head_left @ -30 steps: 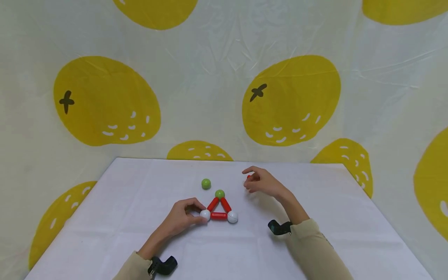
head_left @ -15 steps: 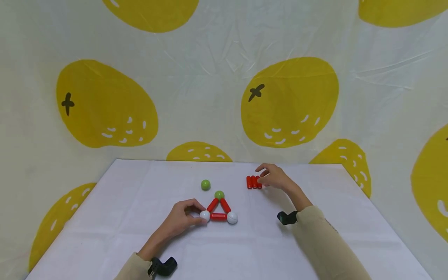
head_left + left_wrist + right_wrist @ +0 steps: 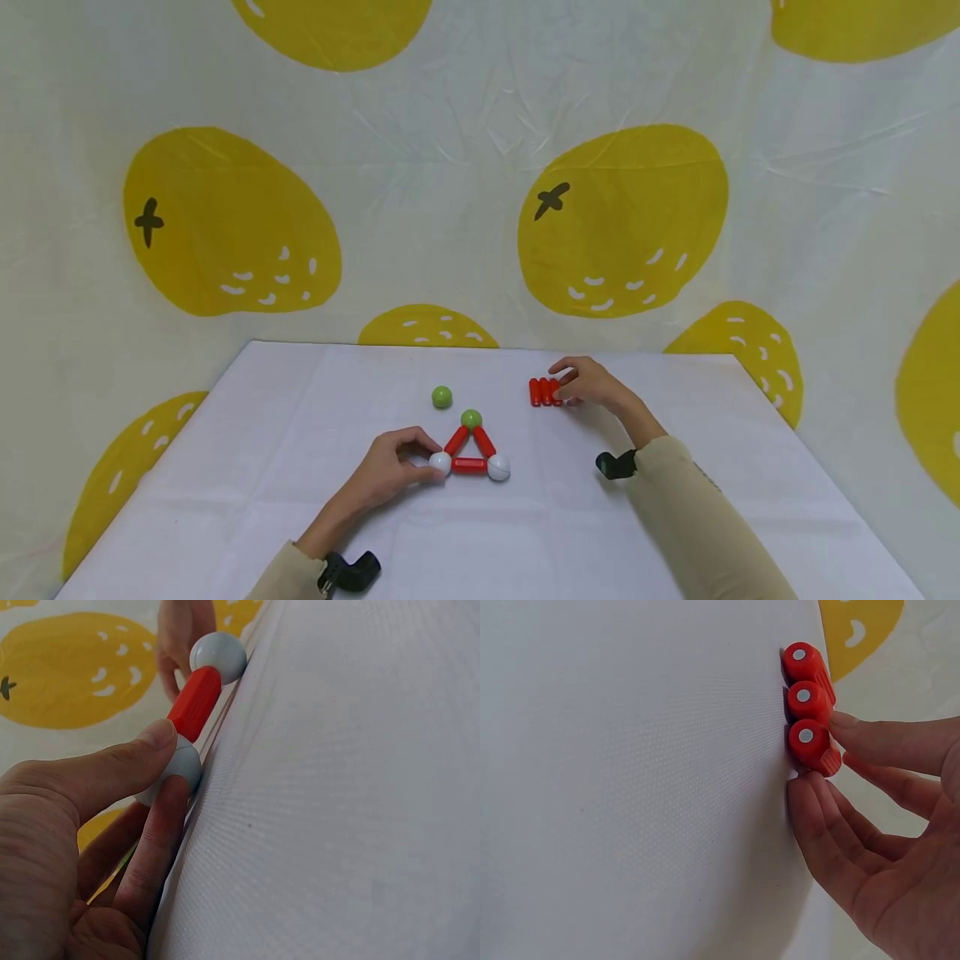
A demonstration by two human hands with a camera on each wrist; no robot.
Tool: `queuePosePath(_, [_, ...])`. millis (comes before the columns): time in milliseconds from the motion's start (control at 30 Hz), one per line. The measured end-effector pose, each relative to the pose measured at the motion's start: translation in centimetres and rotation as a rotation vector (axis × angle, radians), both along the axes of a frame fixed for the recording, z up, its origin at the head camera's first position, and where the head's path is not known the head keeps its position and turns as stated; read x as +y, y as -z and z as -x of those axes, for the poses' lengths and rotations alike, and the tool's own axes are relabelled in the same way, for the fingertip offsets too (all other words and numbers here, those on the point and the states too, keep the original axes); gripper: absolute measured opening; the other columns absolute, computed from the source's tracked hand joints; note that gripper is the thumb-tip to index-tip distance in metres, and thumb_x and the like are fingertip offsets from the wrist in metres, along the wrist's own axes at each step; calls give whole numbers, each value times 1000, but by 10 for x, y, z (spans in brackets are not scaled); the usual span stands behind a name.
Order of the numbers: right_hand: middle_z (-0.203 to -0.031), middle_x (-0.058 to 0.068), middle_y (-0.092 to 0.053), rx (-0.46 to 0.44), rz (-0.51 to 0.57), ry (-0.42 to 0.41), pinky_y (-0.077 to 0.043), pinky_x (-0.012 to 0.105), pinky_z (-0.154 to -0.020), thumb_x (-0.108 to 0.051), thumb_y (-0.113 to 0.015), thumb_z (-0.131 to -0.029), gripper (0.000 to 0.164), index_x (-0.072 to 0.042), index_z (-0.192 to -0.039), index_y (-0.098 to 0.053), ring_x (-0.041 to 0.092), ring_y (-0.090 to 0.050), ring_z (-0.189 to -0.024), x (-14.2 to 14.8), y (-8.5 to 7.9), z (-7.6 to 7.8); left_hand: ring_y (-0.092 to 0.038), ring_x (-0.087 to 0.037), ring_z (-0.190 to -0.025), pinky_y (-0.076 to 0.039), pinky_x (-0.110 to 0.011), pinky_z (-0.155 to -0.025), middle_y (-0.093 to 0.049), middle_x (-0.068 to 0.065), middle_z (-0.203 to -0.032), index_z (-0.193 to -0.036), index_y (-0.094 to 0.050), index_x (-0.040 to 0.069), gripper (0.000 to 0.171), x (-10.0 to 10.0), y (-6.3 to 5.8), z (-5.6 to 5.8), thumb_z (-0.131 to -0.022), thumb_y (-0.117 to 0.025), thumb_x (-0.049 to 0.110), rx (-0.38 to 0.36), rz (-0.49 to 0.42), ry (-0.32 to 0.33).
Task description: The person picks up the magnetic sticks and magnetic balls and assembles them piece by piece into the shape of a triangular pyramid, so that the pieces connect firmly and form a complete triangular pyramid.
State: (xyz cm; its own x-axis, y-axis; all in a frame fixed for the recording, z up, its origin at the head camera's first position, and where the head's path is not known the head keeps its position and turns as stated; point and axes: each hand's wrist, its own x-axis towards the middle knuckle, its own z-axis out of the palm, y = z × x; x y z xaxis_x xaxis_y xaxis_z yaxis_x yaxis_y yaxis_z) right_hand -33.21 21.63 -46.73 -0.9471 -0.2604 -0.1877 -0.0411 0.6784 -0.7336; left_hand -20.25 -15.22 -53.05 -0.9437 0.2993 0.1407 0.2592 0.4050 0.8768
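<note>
A triangle of red magnetic rods (image 3: 470, 466) lies flat, with a green ball (image 3: 471, 418) at its far corner and white balls at the two near ones. My left hand (image 3: 392, 463) pinches the left white ball (image 3: 189, 761) between thumb and fingers; the right white ball (image 3: 498, 467) is untouched. Farther back, three more red rods (image 3: 546, 392) lie side by side. My right hand (image 3: 596, 390) pinches the rightmost red rod (image 3: 808, 742), thumb on top and fingertips against its side. That rod still rests beside the other two.
A loose green ball (image 3: 442, 397) sits behind the triangle. Everything lies on a white-covered table (image 3: 480, 542), whose back edge runs just beyond the rods. A patterned curtain (image 3: 435, 208) hangs behind it.
My right hand has moved to the right, uncovering the three loose rods, and has come down onto the rightmost one. The left hand and triangle have stayed put.
</note>
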Motion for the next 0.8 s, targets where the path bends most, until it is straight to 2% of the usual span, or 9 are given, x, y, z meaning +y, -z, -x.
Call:
queuePosePath(267, [-123, 21, -66, -9, -3, 12, -61, 32, -81, -10, -73, -92, 43, -3, -133, -62, 25, -65, -98, 1, 4, 2, -66, -13, -99, -52, -24, -91, -74, 9, -102, -102, -74, 28, 26, -1, 1, 1, -81, -89, 30, 15, 7, 8])
queuePosePath(500, [-118, 19, -64, -22, 18, 47, -61, 32, -80, -9, -74, -91, 43, -4, -132, -59, 25, -64, -96, -1, 2, -3, -66, -13, -99, -52, -24, -91, -74, 9, -102, -102, -74, 28, 26, -1, 0, 1, -82, -89, 31, 20, 8, 11])
queuePosePath(800, [-113, 18, -63, 3, 18, 63, -59, 30, -78, -7, -74, -91, 42, -5, -129, -55, 25, -63, -90, -3, 1, -9, -68, -11, -98, -52, -23, -89, -75, 8, -102, -103, -74, 27, 26, 0, -1, 0, -82, -89, 27, 11, -6, 22])
